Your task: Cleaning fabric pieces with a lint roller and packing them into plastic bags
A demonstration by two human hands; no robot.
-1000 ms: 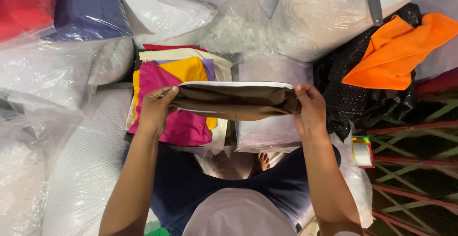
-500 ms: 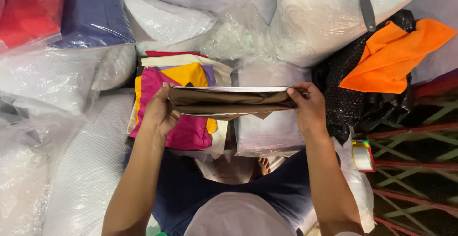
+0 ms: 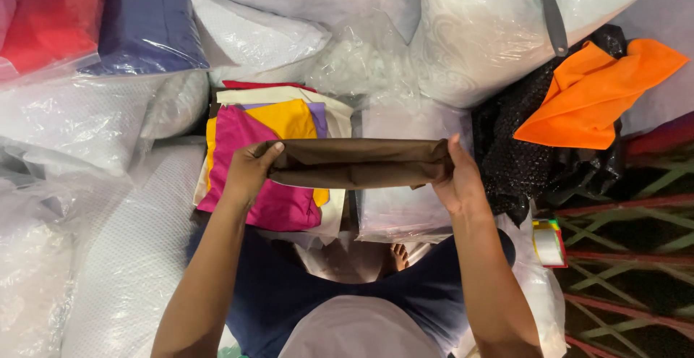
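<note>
A folded brown cloth [image 3: 358,163] is held level in front of me, one hand at each end. My left hand [image 3: 249,170] grips its left end, thumb on top. My right hand [image 3: 457,181] grips its right end. Under the cloth on the left lies a stack of folded cloths [image 3: 267,123] in pink, yellow, purple, cream and red. Under it on the right lies a clear plastic bag [image 3: 401,210] with pale contents.
White bagged bundles [image 3: 87,206] pile up all around. A red packet [image 3: 50,14] and a dark blue packet [image 3: 148,29] lie at the top left. An orange cloth [image 3: 593,97] rests on black fabric [image 3: 506,148] at the right. A lint roller [image 3: 549,3] sticks out above.
The white inner side of the cloth showed along its top edge before; now it is folded shut and only brown shows. Both hands have kept hold of its ends.
</note>
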